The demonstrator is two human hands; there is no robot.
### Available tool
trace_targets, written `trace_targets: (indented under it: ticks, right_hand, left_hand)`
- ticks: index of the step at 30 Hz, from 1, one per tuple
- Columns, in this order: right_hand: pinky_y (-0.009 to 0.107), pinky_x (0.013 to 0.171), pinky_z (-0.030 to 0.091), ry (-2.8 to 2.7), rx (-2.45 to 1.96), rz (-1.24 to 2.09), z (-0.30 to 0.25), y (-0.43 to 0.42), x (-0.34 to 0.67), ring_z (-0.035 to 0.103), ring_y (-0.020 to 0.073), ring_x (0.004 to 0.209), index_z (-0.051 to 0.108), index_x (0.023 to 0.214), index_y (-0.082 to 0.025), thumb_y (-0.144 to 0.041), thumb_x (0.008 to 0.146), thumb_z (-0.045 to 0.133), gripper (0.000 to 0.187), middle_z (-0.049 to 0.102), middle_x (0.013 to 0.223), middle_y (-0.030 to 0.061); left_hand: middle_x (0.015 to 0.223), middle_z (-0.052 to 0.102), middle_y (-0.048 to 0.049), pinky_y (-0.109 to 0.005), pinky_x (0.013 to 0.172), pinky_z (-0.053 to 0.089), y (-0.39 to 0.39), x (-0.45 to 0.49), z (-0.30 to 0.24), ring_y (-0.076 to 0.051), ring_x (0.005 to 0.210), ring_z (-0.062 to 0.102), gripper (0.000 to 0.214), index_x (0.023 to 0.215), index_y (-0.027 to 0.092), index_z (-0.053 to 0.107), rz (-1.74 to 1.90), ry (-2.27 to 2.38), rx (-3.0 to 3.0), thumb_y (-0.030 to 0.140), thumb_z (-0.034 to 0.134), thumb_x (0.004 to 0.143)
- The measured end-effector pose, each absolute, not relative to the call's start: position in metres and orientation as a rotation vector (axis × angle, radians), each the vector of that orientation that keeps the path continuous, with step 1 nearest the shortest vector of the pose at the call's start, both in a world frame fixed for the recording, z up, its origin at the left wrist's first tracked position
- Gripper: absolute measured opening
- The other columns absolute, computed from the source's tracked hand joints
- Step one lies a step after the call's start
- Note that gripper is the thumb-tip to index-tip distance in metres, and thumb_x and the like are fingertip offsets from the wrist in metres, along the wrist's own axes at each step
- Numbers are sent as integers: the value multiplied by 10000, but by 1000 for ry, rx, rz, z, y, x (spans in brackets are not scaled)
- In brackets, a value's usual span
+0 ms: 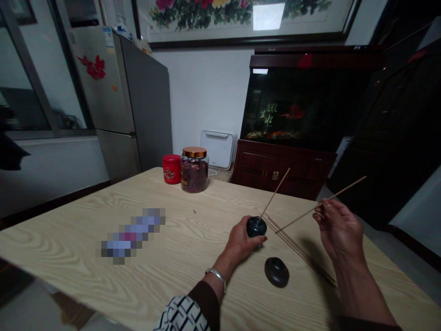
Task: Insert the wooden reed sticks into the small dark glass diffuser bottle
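The left hand (242, 240) is closed around a small dark pot (257, 226). The light is poor, so it could be some other round thing. A thin stick (276, 191) pokes out of its top and leans to the right.

The right hand (339, 228) is up off the table. It pinches a second stick (299, 217) near one end, and the far end of that stick points down just beside the pot.

More sticks (299, 250) lie close together on the wood table (69, 239), under the space between the hands. A dark round lid (276, 272) sits near the left hand, just beside those sticks. A silver bracelet (216, 278) is on the left wrist.

Farther off, a red tin (171, 168) stands beside a glass jar (195, 174) with a copper lid. A blurred thing (132, 234) lies on the table, too blurred to tell what it is. Behind the table are a fish tank (303, 105) and a fridge (120, 101).
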State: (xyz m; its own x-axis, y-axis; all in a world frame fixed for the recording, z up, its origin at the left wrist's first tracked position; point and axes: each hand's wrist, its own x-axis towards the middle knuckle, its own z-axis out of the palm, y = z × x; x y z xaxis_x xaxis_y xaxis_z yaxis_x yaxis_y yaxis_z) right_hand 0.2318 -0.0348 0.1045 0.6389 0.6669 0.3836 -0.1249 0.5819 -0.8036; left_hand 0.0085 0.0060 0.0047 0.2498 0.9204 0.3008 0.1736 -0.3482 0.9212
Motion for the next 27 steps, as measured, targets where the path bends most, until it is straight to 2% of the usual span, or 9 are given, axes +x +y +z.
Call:
trace_targets:
  ticks: [2, 7, 14, 19, 23, 27]
  right_hand:
    - [161, 529, 487, -722, -761, 536, 107, -35, 216, 588, 89, 665, 670, 807, -183, -301, 571, 873, 333, 629, 750, -13]
    - [156, 551, 519, -742, -719, 405, 108, -29, 191, 613, 84, 669, 667, 815, -173, -315, 644, 858, 293, 643, 747, -11]
    - [227, 586, 531, -902, -813, 239, 106, -21, 179, 618, 109, 679, 665, 871, -170, -344, 743, 796, 253, 647, 780, 4]
    - [258, 611, 534, -1108, -946, 337, 96, -20, 169, 614, 128, 698, 665, 917, -176, -394, 797, 738, 259, 647, 791, 12]
    - [289, 634, 547, -1288, -1080, 478, 91, -19, 173, 636, 166, 760, 675, 986, -185, -461, 839, 663, 312, 677, 900, 51]
    - [288, 580, 490, -1349, -1350, 363, 77, -16, 210, 628, 181, 699, 665, 969, -191, -486, 874, 563, 325, 688, 865, 66]
  left_hand:
    - [1005, 698, -69, -332, 818, 517, 6, 9, 4, -235, 906, 644, 614, 1180, 183, 603, 1170, 1014, 1718, 351, 834, 636]
    - [1011, 697, -73, -337, 808, 522, 7, 9, 1, -240, 914, 646, 615, 1178, 187, 604, 1185, 999, 1727, 361, 838, 637]
    - [1009, 697, -84, -355, 810, 521, 7, 9, 3, -252, 911, 643, 628, 1172, 183, 614, 1184, 1032, 1715, 358, 847, 615]
    - [1012, 696, -81, -348, 840, 519, 6, 9, 5, -242, 920, 643, 633, 1176, 181, 611, 1172, 1011, 1699, 365, 848, 619]
    - [1004, 693, -70, -330, 829, 516, 7, 10, 2, -231, 912, 641, 629, 1175, 183, 605, 1174, 1014, 1717, 380, 843, 627]
    - [1027, 691, -66, -317, 822, 509, 7, 11, 1, -231, 928, 637, 626, 1179, 192, 600, 1176, 1021, 1727, 373, 840, 630]
